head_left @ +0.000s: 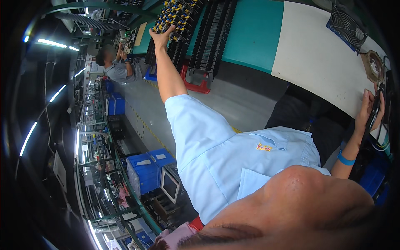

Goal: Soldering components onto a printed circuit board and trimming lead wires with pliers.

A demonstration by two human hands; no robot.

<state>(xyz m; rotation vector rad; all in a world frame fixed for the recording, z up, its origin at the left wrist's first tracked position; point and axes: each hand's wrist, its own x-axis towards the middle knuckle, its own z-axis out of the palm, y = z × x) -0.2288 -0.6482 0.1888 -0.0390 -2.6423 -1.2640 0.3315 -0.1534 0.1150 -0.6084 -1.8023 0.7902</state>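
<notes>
— Yellow-and-blue parts (180,16), location?
— Green tabletop (254,37), near front edge, leftward; left hand (161,38) there, fingers spread wide. Right hand (363,109): holding slim dark object (375,111).
— Step?
— Apparently reaching; next calls for pinching.

The racks (213,37) are of black colour; the small parts (177,17) on one are yellow and blue; the long object (374,111) in the right hand (364,110) is black; the shirt (208,154) is light blue, its embroidery (264,147) yellow and red; the wristband (346,160) is blue; the worktop (252,37) is green, then whitish.
</notes>
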